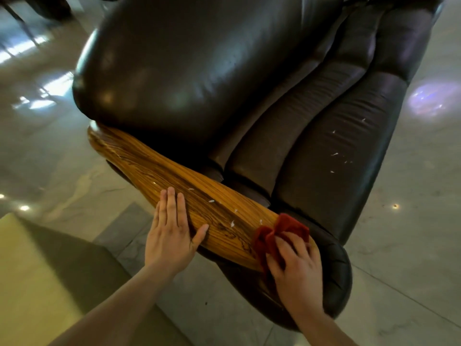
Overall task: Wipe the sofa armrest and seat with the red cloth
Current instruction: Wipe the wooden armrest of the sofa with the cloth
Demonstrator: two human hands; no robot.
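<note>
A dark brown leather sofa fills the view, with a glossy striped wooden armrest [154,168] running from the upper left to the lower right. My right hand [296,268] presses a crumpled red cloth [282,233] onto the near end of the armrest. My left hand [171,231] lies flat on the armrest's outer side, fingers together and thumb spread onto the wood. Small white flecks lie on the wood between my hands. More flecks dot the seat [331,156] to the right.
The sofa's rounded back cushion [189,71] bulges above the armrest. Shiny pale tiled floor [409,245] surrounds the sofa. A beige block-like surface [32,278] stands at the lower left, close to my left forearm.
</note>
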